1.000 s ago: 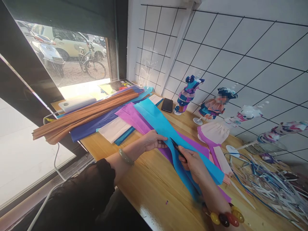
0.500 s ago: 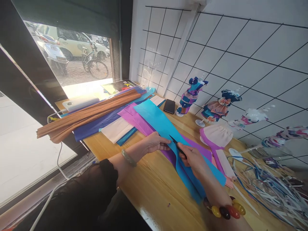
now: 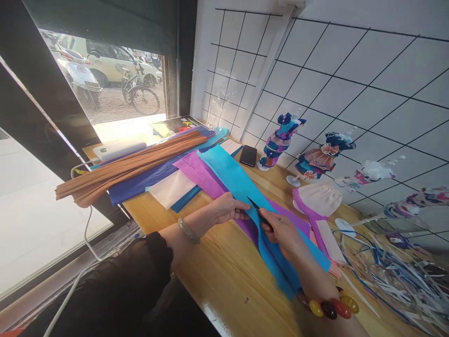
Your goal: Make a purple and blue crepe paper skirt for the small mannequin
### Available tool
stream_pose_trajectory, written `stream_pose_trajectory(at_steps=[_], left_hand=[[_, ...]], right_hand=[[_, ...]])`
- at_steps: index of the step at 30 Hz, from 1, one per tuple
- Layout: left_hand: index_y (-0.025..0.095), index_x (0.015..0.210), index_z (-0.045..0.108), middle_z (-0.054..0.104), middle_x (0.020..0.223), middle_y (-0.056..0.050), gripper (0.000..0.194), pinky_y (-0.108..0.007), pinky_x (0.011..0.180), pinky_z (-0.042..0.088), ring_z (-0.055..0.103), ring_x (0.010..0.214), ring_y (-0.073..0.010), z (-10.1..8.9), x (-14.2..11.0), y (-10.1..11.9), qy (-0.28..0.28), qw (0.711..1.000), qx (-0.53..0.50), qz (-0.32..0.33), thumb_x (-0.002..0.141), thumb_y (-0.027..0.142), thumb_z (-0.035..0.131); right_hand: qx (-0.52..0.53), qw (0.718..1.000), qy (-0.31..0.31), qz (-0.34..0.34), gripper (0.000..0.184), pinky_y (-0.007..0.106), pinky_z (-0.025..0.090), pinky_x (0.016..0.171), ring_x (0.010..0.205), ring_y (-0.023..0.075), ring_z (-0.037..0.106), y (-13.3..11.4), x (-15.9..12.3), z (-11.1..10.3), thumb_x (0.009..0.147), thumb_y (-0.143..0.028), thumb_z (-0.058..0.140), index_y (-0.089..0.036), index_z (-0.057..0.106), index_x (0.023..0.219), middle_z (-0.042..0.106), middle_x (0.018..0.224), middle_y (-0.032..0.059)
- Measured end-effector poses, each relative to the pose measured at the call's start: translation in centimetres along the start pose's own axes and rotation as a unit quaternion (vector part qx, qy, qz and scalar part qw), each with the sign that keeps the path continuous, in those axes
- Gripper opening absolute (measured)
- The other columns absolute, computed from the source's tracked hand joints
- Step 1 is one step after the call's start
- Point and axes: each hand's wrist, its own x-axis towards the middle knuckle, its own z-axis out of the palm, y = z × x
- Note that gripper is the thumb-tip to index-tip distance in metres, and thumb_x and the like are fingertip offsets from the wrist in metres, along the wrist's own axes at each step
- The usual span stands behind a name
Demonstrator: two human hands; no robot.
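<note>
Near edge of the table [image 3: 217,267]: bare wood, one tiny dark scrap [image 3: 246,300] on it. Black sheer sleeve [image 3: 136,281] at near left; pale green bangle [image 3: 188,230] on the left wrist, large yellow, red and dark beads [image 3: 329,309] on the right.

Right hand [image 3: 282,231]: grip closed round the handles of dark scissors [image 3: 255,205], blades pointing far left, at the blue sheet [image 3: 229,173]. Left hand [image 3: 229,209]: grip pinching the near edge of that sheet between thumb and fingers, just left of the blades. The blue sheet runs slantwise over the middle of the table, its near part folded and hanging in a curve by the right hand. A purple sheet [image 3: 201,175] lies under it, showing on both sides.

Right side: heap of thin white and blue strips [image 3: 396,285]; beyond it a cream gathered skirt [image 3: 321,199] with purple trim.

Left side: cream sheet [image 3: 170,188], then dark blue sheet [image 3: 140,183], with a pleated brown bundle [image 3: 140,161] across it — white device [image 3: 121,150] just behind.

Farther: black phone [image 3: 248,156] lying flat; right of it, small dress forms [image 3: 278,140] in ruffled blue, pink and purple, on white bases, before a wall with black grid [image 3: 333,70]. Far left, through the window, a bicycle [image 3: 144,99] and scooter [image 3: 82,79].
</note>
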Motion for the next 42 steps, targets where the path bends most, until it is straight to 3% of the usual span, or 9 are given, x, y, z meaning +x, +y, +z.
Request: stream_pose_trajectory(at_steps=[42], left_hand=[[0.013,0.084,0.066,0.069,0.082,-0.006,0.034,-0.033,0.072,0.053,0.066,0.072,-0.0164,-0.18,0.0,-0.06,-0.022,1.0,0.001,-0.002,0.053,0.017,0.082]], right_hand=[[-0.056,0.998,0.017,-0.023,0.054,0.024,0.009,0.043,0.045,0.0051,0.015,-0.09,0.46,-0.36,0.063,-0.065,0.063,-0.022,0.033,0.055,0.023,0.05,-0.009]])
